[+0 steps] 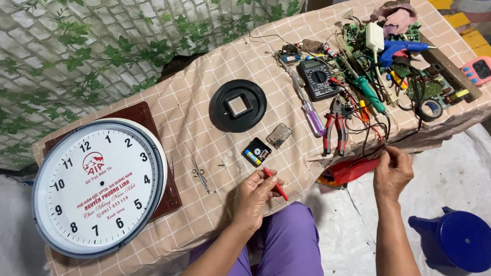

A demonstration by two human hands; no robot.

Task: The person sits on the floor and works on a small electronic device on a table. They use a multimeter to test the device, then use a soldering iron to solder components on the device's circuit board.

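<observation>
Fingers of the left hand pinch a red probe near its middle, tip aimed at the small black clock movement on the bench. The right hand is closed on thin dark leads just off the bench edge, right of the movement. Probe: light, stiff, slim; best held mid-shaft. Movement: small, light, likely fragile; take by its sides. Left of the movement lie tweezers and a white wall clock; behind it, a black round cover. Open cloth surrounds the movement; clutter crowds the far right.

White wall clock, black round cover, pliers, blue stool
</observation>
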